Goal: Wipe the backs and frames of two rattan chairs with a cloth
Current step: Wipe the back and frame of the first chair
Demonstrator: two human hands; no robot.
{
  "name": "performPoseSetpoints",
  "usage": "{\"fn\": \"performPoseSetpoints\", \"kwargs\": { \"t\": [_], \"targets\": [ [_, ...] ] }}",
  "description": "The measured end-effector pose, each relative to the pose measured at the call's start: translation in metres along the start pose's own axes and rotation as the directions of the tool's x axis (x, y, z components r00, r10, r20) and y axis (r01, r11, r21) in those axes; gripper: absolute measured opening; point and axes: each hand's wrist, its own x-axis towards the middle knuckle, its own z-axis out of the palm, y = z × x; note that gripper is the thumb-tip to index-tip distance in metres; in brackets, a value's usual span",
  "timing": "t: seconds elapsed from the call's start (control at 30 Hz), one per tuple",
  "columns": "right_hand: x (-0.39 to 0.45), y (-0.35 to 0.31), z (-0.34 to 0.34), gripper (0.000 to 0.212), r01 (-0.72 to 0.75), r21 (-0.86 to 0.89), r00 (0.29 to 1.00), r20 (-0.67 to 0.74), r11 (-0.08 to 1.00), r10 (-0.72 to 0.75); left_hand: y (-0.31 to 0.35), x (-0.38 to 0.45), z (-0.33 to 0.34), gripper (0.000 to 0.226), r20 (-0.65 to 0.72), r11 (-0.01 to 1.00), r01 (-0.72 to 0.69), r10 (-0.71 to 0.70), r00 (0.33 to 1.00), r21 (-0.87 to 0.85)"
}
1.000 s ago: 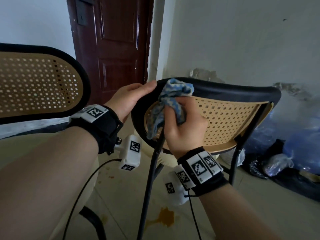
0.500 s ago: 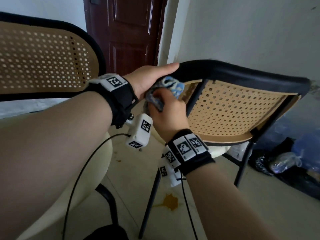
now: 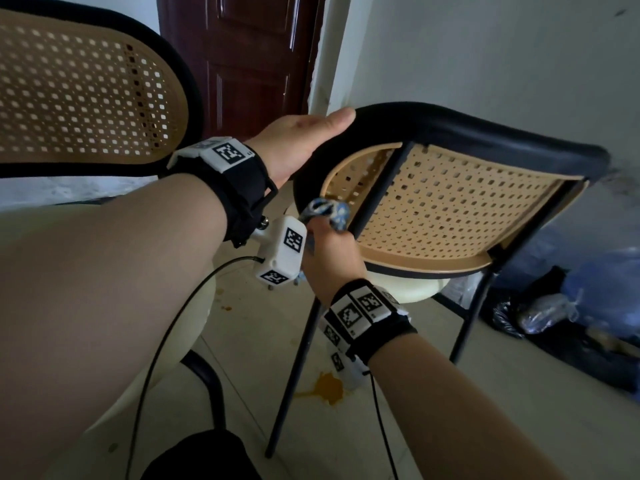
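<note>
Two rattan chairs with black frames stand before me. The right chair's back (image 3: 450,206) tilts toward me, its black top rim (image 3: 485,129) curving round the left corner. My left hand (image 3: 301,143) grips that rim at the upper left corner, thumb on top. My right hand (image 3: 329,254) holds a bunched blue-and-white cloth (image 3: 327,211) against the black upright strut (image 3: 377,199) at the left of the woven back, near the lower left curve of the frame. The left chair's woven back (image 3: 79,91) fills the upper left.
A dark red door (image 3: 242,57) stands behind the chairs, a pale wall to its right. Dark and blue plastic bags (image 3: 571,313) lie on the floor at the right. An orange stain (image 3: 325,389) marks the tiles by the chair leg (image 3: 294,382). Cream seat cushions sit under both backs.
My right hand has slid the cloth down from the top rim along the left strut toward the lower curve. The view has moved closer, and my left hand keeps its grip on the rim.
</note>
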Motion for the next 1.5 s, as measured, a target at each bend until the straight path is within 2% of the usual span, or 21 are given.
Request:
{"fn": "performPoseSetpoints", "kwargs": {
  "t": [0.1,0.2,0.3,0.4,0.5,0.57,0.67,0.73,0.8,0.87,0.9,1.07,1.17,1.23,1.3,1.37,1.43,1.5],
  "targets": [
    [-0.003,-0.001,-0.023,0.02,0.028,0.08,0.975,-0.223,0.996,-0.009,-0.001,-0.002,0.0,0.073,0.018,1.0,-0.006,0.006,1.0,-0.017],
    [0.007,-0.003,-0.057,0.014,0.082,0.188,0.859,-0.511,0.979,0.027,0.0,-0.003,0.002,0.073,-0.028,1.0,0.008,-0.008,1.0,-0.005],
    [0.01,-0.009,-0.079,0.012,0.197,0.189,0.738,-0.675,0.962,-0.018,0.0,-0.004,0.003,0.067,-0.054,1.0,0.012,-0.011,0.998,0.015],
    [0.004,-0.015,-0.089,0.013,0.278,0.153,0.711,-0.697,0.948,-0.096,0.001,-0.003,0.007,0.064,-0.089,0.999,0.034,-0.034,0.996,-0.003],
    [0.006,-0.013,-0.107,0.016,0.25,0.154,0.691,-0.72,0.956,-0.065,0.001,0.001,0.01,0.058,-0.116,0.994,0.066,-0.076,0.99,-0.093],
    [0.01,-0.005,-0.128,0.018,0.197,0.176,0.621,-0.784,0.965,0.016,0.003,0.001,0.01,0.058,-0.108,0.992,0.074,-0.086,0.99,-0.105],
    [0.012,0.025,-0.162,0.023,0.019,0.266,0.487,-0.844,0.964,0.224,0.004,-0.003,0.012,0.079,-0.129,0.99,0.103,-0.115,0.985,-0.091],
    [0.009,0.054,-0.178,0.016,-0.099,0.378,0.375,-0.843,0.921,0.386,0.006,-0.006,0.015,0.087,-0.136,0.994,0.087,-0.095,0.986,-0.062],
    [0.002,0.074,-0.186,0.009,-0.152,0.483,0.312,-0.804,0.862,0.506,0.009,-0.009,0.019,0.083,-0.134,0.997,0.061,-0.065,0.989,-0.037],
    [-0.002,0.08,-0.183,0.011,-0.145,0.499,0.32,-0.793,0.854,0.518,0.01,-0.009,0.023,0.078,-0.159,0.998,0.054,-0.058,0.986,-0.029],
    [-0.003,0.077,-0.178,0.015,-0.13,0.476,0.346,-0.8,0.87,0.49,0.011,-0.009,0.023,0.077,-0.184,0.998,0.062,-0.066,0.981,-0.027],
    [0.001,0.037,-0.148,0.017,0.036,0.271,0.57,-0.796,0.962,0.203,0.014,-0.008,0.03,0.083,-0.365,0.991,0.13,-0.134,0.921,-0.036],
    [0.005,0.021,-0.136,0.018,0.117,0.184,0.713,-0.7,0.976,0.046,0.018,-0.005,0.035,0.057,-0.435,0.991,0.132,-0.133,0.89,-0.033],
    [0.007,0.018,-0.128,0.018,0.149,0.1,0.778,-0.626,0.984,-0.054,0.017,-0.002,0.037,0.048,-0.463,0.99,0.136,-0.14,0.875,-0.042],
    [0.006,0.022,-0.129,0.019,0.161,0.056,0.764,-0.639,0.985,-0.088,0.017,0.0,0.039,0.046,-0.489,0.991,0.133,-0.133,0.862,-0.034],
    [0.004,0.031,-0.137,0.022,0.141,0.08,0.693,-0.72,0.987,-0.04,0.016,0.0,0.041,0.045,-0.52,0.993,0.12,-0.111,0.847,-0.016],
    [0.005,0.045,-0.149,0.023,0.06,0.168,0.588,-0.802,0.984,0.101,0.016,-0.001,0.042,0.042,-0.533,0.994,0.108,-0.102,0.84,-0.02],
    [0.006,0.065,-0.163,0.021,-0.042,0.338,0.471,-0.823,0.94,0.317,0.017,-0.002,0.043,0.04,-0.529,0.994,0.112,-0.102,0.843,-0.013]
  ]
}}
